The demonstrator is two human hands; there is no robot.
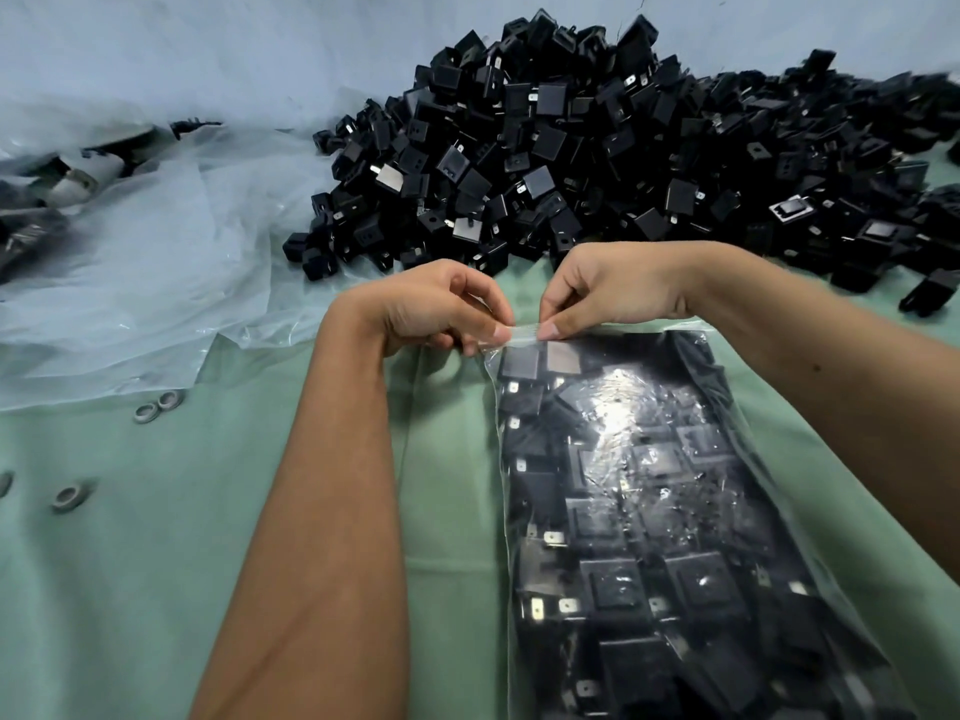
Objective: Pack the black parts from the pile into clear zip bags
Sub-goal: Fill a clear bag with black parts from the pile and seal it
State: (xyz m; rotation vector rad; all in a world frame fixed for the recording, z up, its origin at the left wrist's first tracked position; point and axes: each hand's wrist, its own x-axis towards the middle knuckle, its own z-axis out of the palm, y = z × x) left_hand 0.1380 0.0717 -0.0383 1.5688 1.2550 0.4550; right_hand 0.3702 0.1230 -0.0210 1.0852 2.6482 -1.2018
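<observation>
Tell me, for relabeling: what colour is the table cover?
Pale green table cover, seen best in the head view.

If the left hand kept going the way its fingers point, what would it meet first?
The right hand: the left hand points right along the bag's top edge, and their fingertips nearly touch there already.

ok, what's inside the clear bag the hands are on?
The clear zip bag is full of black parts with small metal tabs. Glare and upper parts hide any beneath. Left hand and right hand pinch its top edge.
</observation>
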